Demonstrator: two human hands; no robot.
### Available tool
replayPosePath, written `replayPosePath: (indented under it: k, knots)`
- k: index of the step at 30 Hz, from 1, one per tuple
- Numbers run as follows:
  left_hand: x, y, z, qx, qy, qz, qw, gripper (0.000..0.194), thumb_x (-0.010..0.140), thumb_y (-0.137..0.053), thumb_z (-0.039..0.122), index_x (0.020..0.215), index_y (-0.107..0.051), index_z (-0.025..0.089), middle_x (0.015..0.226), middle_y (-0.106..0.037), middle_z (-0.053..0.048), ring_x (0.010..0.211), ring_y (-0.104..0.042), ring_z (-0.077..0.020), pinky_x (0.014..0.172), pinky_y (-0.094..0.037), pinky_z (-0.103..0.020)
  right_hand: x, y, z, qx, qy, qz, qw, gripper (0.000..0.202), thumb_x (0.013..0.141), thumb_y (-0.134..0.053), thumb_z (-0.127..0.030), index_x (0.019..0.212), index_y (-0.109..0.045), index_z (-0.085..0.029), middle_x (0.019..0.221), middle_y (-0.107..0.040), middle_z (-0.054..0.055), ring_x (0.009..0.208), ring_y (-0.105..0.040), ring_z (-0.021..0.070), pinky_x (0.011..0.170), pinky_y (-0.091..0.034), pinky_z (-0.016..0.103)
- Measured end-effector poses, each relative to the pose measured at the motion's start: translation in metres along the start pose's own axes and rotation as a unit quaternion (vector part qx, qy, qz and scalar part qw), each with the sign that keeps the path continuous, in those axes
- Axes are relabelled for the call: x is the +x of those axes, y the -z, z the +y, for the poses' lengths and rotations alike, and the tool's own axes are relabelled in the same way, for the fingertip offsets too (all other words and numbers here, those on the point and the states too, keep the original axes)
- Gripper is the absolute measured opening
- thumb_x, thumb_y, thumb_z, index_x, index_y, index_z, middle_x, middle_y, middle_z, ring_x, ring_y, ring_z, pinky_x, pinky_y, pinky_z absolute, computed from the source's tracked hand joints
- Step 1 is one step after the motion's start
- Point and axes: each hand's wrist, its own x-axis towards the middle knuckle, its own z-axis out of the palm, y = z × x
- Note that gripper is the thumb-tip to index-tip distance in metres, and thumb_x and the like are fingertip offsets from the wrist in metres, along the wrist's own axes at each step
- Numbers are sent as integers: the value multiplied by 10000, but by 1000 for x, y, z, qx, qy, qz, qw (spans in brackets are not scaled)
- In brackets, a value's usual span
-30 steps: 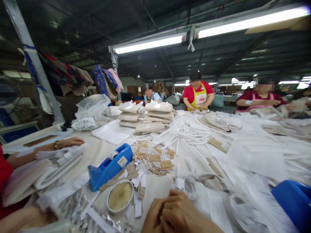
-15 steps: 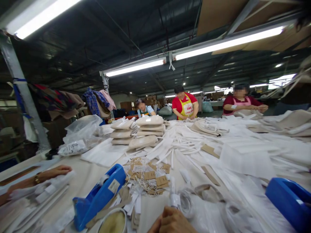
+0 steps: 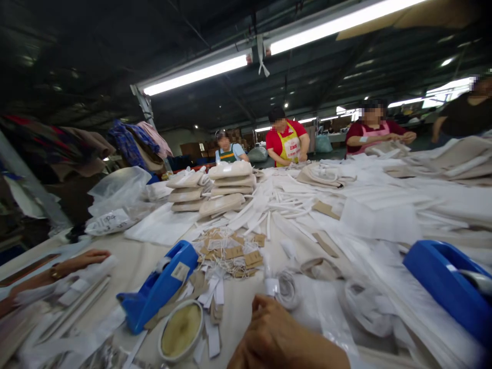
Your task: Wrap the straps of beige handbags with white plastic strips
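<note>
My right hand (image 3: 274, 333) is at the bottom middle, its back towards me and its fingers curled closed. What it holds, if anything, is hidden. Beneath it shows a darker bit of skin, seemingly my left hand (image 3: 240, 357); its fingers are covered. Just beyond lies a coiled pale strap (image 3: 286, 289) in clear wrap. Left of my hands are white paper strips (image 3: 213, 335) and a round tub (image 3: 182, 330) with a yellowish top. Farther up is a heap of brown card tags (image 3: 234, 252) with white strings.
Blue tape dispensers stand left (image 3: 159, 287) and right (image 3: 449, 287). A co-worker's hand (image 3: 86, 259) rests on plastic at the left. Beige folded bundles (image 3: 230, 185) are stacked farther back, near clear bags (image 3: 119, 195). Several people stand across the table.
The view has tipped down, so the table things sit higher in the picture. More of my right hand and wrist shows, and the whole tub is visible.
</note>
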Motion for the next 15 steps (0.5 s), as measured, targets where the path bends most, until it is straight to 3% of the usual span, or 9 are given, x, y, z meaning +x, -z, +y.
replayPosePath:
  k: [4,8,11,13,15]
  knots:
    - [-6,2,-24,-48,53,2,997,477,769,-641,522,1085,-678,167,956,-724,-89,1167,-560,-335,996,-454,-388,1,27,-11,42,-27,14,999,255,780,-551,-142,549,-453,-188,519,-554,-46,465,-339,82,798,-381,312]
    - [-7,-1,-32,-71,69,-40,994,793,677,-534,802,1062,-683,125,1089,-696,-160,1320,-432,-380,1097,-368,-454,6,36,-5,116,-73,62,989,324,897,-495,-210,587,-402,-201,581,-502,-32,558,-415,109,715,-375,272]
    - [-10,-7,-28,13,-16,-69,997,828,507,-780,648,1126,-661,110,1231,-644,-165,1359,-367,-409,1145,-307,-427,7,44,-3,183,-113,113,970,312,973,-425,-273,668,-400,-211,686,-480,-17,647,-438,126,657,-370,245]
    - [-14,-13,-24,97,-56,-56,992,787,534,-814,463,1211,-621,111,1291,-616,-145,1352,-376,-410,1150,-295,-429,6,48,-3,215,-112,132,961,255,989,-403,-265,740,-428,-213,758,-488,-10,702,-451,127,674,-384,232]
    - [-19,-18,-20,152,-54,-20,987,688,625,-742,382,1242,-604,109,1291,-622,-129,1339,-398,-397,1134,-316,-436,5,46,-4,208,-90,138,964,198,993,-398,-253,809,-460,-213,812,-507,0,769,-468,136,726,-401,237]
